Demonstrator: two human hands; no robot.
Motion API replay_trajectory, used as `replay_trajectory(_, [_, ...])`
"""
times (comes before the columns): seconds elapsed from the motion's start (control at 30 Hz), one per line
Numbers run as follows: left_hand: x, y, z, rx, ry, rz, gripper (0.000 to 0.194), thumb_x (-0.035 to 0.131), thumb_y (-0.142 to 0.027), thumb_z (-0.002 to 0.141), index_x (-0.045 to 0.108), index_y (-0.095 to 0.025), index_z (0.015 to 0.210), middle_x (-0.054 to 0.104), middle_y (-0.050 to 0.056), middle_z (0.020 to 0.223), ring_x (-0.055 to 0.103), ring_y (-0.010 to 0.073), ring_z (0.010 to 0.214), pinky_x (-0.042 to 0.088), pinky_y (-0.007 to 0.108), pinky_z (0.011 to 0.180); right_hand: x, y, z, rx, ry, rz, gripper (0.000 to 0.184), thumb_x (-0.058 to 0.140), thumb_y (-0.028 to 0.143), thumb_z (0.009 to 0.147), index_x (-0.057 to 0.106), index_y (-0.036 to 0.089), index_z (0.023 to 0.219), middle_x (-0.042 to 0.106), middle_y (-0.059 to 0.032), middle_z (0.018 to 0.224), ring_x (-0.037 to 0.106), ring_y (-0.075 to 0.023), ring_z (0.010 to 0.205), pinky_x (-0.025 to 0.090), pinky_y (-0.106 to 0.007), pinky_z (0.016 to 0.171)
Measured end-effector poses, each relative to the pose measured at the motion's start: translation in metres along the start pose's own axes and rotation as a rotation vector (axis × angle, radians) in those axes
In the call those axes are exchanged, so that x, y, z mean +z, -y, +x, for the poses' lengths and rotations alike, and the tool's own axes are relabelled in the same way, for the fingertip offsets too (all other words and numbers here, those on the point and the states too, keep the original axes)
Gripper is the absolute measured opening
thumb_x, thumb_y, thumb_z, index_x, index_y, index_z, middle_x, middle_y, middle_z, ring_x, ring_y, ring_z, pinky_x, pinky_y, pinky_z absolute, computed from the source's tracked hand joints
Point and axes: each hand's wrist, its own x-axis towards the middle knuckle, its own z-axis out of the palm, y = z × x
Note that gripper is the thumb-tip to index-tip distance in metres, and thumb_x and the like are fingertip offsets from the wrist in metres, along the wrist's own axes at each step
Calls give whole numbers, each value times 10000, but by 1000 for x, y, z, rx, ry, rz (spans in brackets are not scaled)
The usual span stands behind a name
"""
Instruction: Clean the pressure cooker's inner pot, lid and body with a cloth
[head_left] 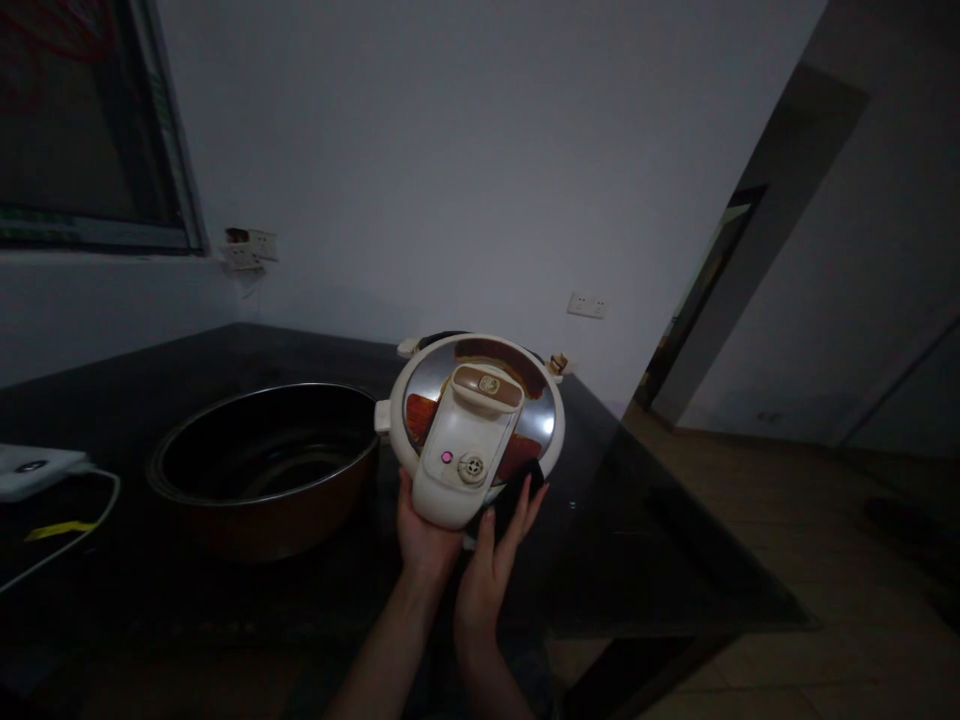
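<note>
Cooker lid (469, 435), cream and steel, is observed tilted toward the camera at the near side of the dark table (660, 590), just beside the wide pan (277, 525). Its near edge is met by both hands. The left hand (429, 540) is cupped at the lower left, thumb raised along the rim; how far its other fingers are curled cannot be told. The right hand (484, 585) is set at the lower right with fingers extended and slightly spread, tips near the black part (521, 490) under the rim. For good handling, the weight should be shared between both palms, since most of the lid lies beyond the wrists and could tip outward. The fingers are best spread wider beneath the rim, and pressure on the valve (472, 468) and pink button (447, 457) is best avoided. Clearance should be allowed on the left, where the white side tab (382, 417) is close to the pan's edge. The underside is hidden, so whether a pot body is attached or resting on the table cannot be determined. Dim light obscures the pan's interior, and the white device (37, 470) at far left is cut off.
</note>
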Motion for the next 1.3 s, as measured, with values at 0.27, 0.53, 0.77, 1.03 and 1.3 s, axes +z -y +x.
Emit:
replay_trajectory(0.27, [-11, -2, 3, -93, 115, -54, 449, 398, -502, 925, 676, -245, 1166, 698, 76, 1151, 571, 280, 1188, 293, 519, 1104, -2, 2, 7, -46, -10, 10, 585, 416, 423, 930, 242, 311, 1477, -46, -10, 1602, -38, -256, 1462, 77, -542, 1149])
replay_trajectory(0.53, [-7, -2, 1, -70, 117, -94, 378, 409, -426, 943, 657, -280, 1188, 705, 39, 1141, 627, 245, 1107, 335, 483, 1087, -19, 5, 54, -82, -40, 69, 540, 401, 392, 930, 311, 309, 1456, 108, 8, 1596, 111, -188, 1456, 137, -433, 1164])
replay_trajectory(0.77, [-7, -1, 1, -54, 112, -104, 344, 426, -400, 945, 685, -281, 1137, 712, 34, 1124, 633, 239, 1096, 293, 499, 1108, -34, 12, 140, -12, 60, 299, 528, 548, 379, 825, 522, 242, 1333, 501, -56, 1416, 441, -224, 1311, 316, -432, 1100])
replay_trajectory(1.03, [-17, 1, 5, -61, 215, -140, 350, 434, -424, 940, 662, -303, 1176, 699, 27, 1155, 615, 247, 1123, 287, 486, 1112, -33, 19, 154, -144, 72, 158, 487, 537, 362, 857, 546, 184, 1310, 501, -87, 1413, 410, -210, 1334, 247, -411, 1135])
replay_trajectory(1.3, [-21, -1, 8, -93, 339, -108, 439, 373, -478, 948, 642, -258, 1215, 668, 65, 1207, 591, 253, 1164, 292, 466, 1109, -24, 5, 49, -220, 38, -134, 493, 405, 377, 946, 382, 268, 1426, 121, -30, 1593, 90, -241, 1459, 117, -538, 1152])
